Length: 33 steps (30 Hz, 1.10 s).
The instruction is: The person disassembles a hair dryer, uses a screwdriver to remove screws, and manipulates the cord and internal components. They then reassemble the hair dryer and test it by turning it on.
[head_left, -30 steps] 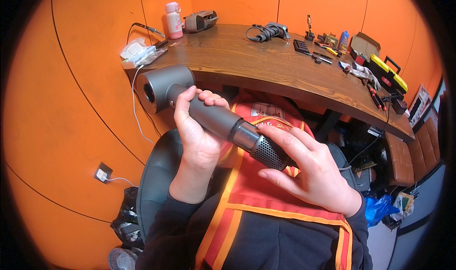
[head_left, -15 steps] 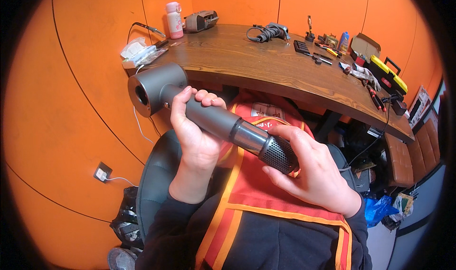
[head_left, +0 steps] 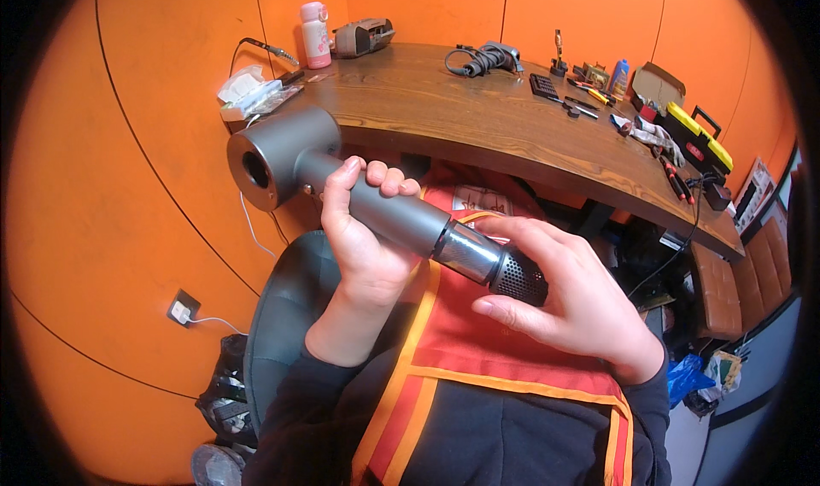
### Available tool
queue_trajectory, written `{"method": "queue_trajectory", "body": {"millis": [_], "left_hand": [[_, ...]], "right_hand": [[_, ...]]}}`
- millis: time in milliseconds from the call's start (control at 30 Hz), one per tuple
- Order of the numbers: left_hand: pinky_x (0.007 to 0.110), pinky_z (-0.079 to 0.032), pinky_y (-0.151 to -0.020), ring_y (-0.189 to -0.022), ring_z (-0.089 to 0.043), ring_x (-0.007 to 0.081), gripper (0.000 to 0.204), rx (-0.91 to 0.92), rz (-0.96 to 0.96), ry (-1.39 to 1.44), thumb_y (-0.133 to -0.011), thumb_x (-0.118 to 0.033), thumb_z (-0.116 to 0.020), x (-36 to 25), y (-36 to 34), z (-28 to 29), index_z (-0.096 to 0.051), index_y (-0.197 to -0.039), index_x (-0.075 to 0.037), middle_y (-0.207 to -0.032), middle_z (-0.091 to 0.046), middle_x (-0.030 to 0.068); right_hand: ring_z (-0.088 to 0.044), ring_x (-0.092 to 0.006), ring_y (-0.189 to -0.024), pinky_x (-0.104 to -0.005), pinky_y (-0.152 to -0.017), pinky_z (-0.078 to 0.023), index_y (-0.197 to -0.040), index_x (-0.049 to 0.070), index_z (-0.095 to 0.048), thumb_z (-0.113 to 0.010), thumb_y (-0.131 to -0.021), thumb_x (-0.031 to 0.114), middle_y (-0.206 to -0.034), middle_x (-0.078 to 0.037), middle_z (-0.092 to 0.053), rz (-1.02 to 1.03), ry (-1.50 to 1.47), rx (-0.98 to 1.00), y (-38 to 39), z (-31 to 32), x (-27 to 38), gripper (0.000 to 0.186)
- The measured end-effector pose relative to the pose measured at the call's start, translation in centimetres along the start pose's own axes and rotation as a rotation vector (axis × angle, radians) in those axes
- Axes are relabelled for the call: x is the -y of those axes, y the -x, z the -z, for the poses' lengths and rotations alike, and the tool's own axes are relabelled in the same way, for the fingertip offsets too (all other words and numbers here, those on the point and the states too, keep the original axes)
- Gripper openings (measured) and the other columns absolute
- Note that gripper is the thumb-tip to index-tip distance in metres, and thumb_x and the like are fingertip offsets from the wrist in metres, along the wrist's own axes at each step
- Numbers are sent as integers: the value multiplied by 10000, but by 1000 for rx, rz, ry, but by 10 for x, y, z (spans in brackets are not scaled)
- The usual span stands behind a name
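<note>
The left hand (head_left: 363, 245) is wrapped round the dryer (head_left: 397, 219), whose head (head_left: 299, 140) sits past that thumb; the right hand (head_left: 571, 294) curves half open about the mesh end (head_left: 518, 275), contact unclear from here; best, I'd say, to brace the left and guide the right straight.

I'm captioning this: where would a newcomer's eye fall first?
The grey hair dryer mid-picture stands out, gripped in the left hand, the right hand at its perforated end. Next come the orange wall at left and the yellow-lidded toolbox at the desk's right end.
</note>
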<state>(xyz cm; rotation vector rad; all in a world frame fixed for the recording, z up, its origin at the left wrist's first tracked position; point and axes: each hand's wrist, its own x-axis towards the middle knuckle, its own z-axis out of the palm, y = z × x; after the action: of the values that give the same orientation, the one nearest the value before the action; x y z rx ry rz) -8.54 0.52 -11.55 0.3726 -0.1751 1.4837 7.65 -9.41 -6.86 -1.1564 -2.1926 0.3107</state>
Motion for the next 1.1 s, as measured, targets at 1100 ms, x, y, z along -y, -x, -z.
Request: {"method": "queue_trajectory", "body": {"millis": [1100], "left_hand": [[244, -410, -608, -610, -397, 106, 173, 160, -331, 38, -813, -168, -564, -38, -2, -21, -422, -774, -79, -668, -397, -1]], "right_hand": [[-572, -309, -648, -337, -567, -441, -888, -9, -511, -654, -737, 213, -726, -136, -542, -50, 67, 0, 15, 12, -1, 304]]}}
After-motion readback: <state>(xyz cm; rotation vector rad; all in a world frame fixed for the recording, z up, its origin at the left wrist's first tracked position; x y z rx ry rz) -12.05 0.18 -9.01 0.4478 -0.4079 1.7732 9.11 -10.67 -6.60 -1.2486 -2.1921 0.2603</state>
